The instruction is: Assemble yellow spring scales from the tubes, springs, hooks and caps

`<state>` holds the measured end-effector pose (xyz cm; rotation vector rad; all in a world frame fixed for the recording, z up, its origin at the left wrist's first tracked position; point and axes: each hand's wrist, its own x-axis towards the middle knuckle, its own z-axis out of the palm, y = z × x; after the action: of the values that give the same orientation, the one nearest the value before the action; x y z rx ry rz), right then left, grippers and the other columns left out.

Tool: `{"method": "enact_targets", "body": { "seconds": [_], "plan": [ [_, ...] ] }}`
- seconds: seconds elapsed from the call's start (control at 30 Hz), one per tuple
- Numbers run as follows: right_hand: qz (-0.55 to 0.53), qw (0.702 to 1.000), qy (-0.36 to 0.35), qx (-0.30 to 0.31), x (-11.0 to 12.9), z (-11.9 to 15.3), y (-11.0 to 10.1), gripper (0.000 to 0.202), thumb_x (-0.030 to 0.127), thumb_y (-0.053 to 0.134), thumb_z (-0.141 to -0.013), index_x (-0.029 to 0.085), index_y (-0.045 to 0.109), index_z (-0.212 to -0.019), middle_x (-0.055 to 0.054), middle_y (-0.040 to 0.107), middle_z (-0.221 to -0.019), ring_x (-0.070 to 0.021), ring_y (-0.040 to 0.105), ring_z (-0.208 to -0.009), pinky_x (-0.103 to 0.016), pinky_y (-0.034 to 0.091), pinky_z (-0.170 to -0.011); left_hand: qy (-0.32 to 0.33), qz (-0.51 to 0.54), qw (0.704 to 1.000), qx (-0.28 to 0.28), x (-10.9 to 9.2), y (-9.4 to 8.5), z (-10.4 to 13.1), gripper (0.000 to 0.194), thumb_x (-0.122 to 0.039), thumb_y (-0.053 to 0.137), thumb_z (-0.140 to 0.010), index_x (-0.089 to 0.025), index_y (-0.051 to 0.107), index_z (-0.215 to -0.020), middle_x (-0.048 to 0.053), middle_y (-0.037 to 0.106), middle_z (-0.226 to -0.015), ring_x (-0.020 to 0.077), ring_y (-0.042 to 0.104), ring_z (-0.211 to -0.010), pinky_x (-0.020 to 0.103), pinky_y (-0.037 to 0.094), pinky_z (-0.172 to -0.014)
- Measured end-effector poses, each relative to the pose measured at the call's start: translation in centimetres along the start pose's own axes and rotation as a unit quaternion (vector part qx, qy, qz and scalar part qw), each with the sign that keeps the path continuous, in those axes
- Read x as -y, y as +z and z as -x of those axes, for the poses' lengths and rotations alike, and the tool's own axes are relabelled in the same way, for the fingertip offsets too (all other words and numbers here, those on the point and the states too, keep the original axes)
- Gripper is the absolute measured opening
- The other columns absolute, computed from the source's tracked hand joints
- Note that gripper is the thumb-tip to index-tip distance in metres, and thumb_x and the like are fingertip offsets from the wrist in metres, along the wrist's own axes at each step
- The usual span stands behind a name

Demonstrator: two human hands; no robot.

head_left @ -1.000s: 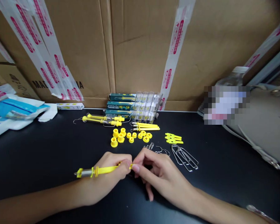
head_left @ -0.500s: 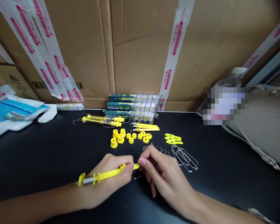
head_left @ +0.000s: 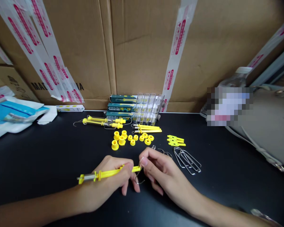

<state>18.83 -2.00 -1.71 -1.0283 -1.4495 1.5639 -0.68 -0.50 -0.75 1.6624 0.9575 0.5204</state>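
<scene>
My left hand [head_left: 115, 175] is closed on a yellow spring scale rod [head_left: 109, 173], which carries a metal spring [head_left: 88, 177] at its left end and lies across the back of the hand. The rod's tip pokes out to the right between thumb and finger. My right hand [head_left: 161, 170] pinches a thin wire hook [head_left: 139, 182] at that tip; its curved end hangs below. Whether the wire passes through the tip's hole I cannot make out. Just beyond my right hand lie more wire hooks [head_left: 165, 152] and several bent metal loops [head_left: 186, 160].
Yellow caps and rings [head_left: 121, 140], yellow rods with springs [head_left: 148, 128], flat yellow pieces [head_left: 176, 141] and two assembled spring scales [head_left: 104, 121] lie farther back. Clear tubes [head_left: 145, 107] rest against green boxes [head_left: 121, 107]. A bottle [head_left: 242, 71] and a bag [head_left: 272, 126] stand right; packets [head_left: 16, 108] lie left.
The wire hook has turned and shows more of its curve beneath the rod tip. My left fingers have spread out underneath, and the rod has shifted slightly left and up at its spring end.
</scene>
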Motion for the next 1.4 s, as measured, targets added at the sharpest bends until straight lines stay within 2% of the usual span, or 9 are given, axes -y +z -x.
{"method": "enact_targets", "body": {
  "seconds": [0.13,0.37,0.57,0.67,0.8,1.0,1.13,1.2,1.4],
  "plan": [
    [-0.038,0.999,-0.009,0.006,0.4,0.0,-0.1,0.040,0.056,0.063,-0.090,0.018,0.057,-0.082,0.008,0.038,-0.062,-0.0046,0.027,-0.049,-0.016,0.024,-0.040,-0.053,0.075,0.996,-0.017,-0.3,0.2,-0.2,0.058,-0.061,0.041,-0.095,-0.019,0.046,-0.056,0.006,0.072,-0.061,0.0092,0.049,-0.040,0.023,0.038,-0.048],
    [-0.078,0.996,0.000,0.052,1.0,-0.2,0.3,0.038,0.052,0.075,-0.082,0.018,0.058,-0.084,0.008,0.047,-0.061,-0.0039,0.031,-0.048,-0.017,0.019,-0.041,-0.002,0.087,0.996,0.025,0.8,-0.1,-0.4,0.046,-0.055,0.042,-0.097,-0.016,0.059,-0.079,0.004,0.073,-0.069,0.0097,0.056,-0.045,0.021,0.035,-0.045],
    [-0.023,0.999,-0.021,-0.020,0.0,-0.3,0.4,0.028,0.044,0.074,-0.085,0.020,0.060,-0.083,0.004,0.057,-0.071,-0.0080,0.048,-0.053,-0.017,0.038,-0.041,-0.004,-0.006,1.000,-0.002,0.3,-0.3,-0.3,0.039,-0.038,0.044,-0.096,-0.017,0.063,-0.069,-0.003,0.060,-0.057,0.0108,0.053,-0.054,0.023,0.036,-0.055],
    [0.005,0.997,-0.055,-0.055,0.0,-0.4,0.3,0.020,0.038,0.076,-0.083,0.020,0.068,-0.089,0.001,0.065,-0.084,-0.0127,0.061,-0.071,-0.022,0.053,-0.059,0.006,-0.061,0.998,-0.015,-0.3,-0.4,-0.2,0.039,-0.034,0.044,-0.091,-0.018,0.059,-0.060,-0.004,0.050,-0.055,0.0109,0.047,-0.057,0.023,0.032,-0.056],
    [0.077,0.992,-0.085,-0.055,0.4,-0.2,0.1,0.012,0.031,0.068,-0.091,0.021,0.072,-0.086,-0.002,0.075,-0.088,-0.0161,0.068,-0.082,-0.026,0.052,-0.076,0.003,-0.069,0.998,0.007,-0.8,-0.4,0.1,0.040,-0.035,0.041,-0.089,-0.018,0.054,-0.056,-0.005,0.046,-0.054,0.0108,0.043,-0.054,0.024,0.030,-0.055],
    [0.115,0.986,-0.103,-0.061,0.2,0.2,0.2,0.018,0.034,0.064,-0.093,0.020,0.063,-0.082,0.000,0.070,-0.079,-0.0140,0.064,-0.071,-0.024,0.050,-0.066,-0.009,-0.077,0.997,0.012,-0.9,-0.5,0.0,0.048,-0.041,0.039,-0.093,-0.018,0.049,-0.052,-0.004,0.048,-0.052,0.0109,0.043,-0.053,0.025,0.032,-0.055],
    [0.035,0.998,-0.054,-0.027,0.0,-0.2,0.3,0.016,0.034,0.064,-0.092,0.019,0.066,-0.089,0.000,0.072,-0.074,-0.0147,0.069,-0.069,-0.025,0.055,-0.068,-0.020,-0.092,0.996,0.004,-0.7,-0.3,-0.3,0.055,-0.051,0.033,-0.094,-0.019,0.045,-0.051,-0.003,0.046,-0.048,0.0118,0.043,-0.051,0.025,0.033,-0.056],
    [0.013,0.999,-0.042,-0.021,-0.1,-0.4,0.2,0.018,0.035,0.066,-0.091,0.018,0.070,-0.088,-0.001,0.072,-0.071,-0.0151,0.070,-0.066,-0.026,0.056,-0.066,-0.030,-0.099,0.995,0.011,-0.6,-0.2,-0.3,0.054,-0.051,0.032,-0.096,-0.019,0.051,-0.057,-0.004,0.046,-0.046,0.0113,0.042,-0.048,0.025,0.033,-0.054],
    [0.079,0.990,-0.100,-0.067,-0.2,0.1,0.4,0.021,0.033,0.059,-0.097,0.019,0.063,-0.081,0.000,0.071,-0.073,-0.0145,0.071,-0.069,-0.026,0.057,-0.068,-0.024,-0.100,0.995,0.008,-0.9,0.0,-0.4,0.042,-0.045,0.039,-0.096,-0.019,0.051,-0.066,-0.007,0.044,-0.048,0.0093,0.037,-0.046,0.023,0.027,-0.048]
  ]
}}
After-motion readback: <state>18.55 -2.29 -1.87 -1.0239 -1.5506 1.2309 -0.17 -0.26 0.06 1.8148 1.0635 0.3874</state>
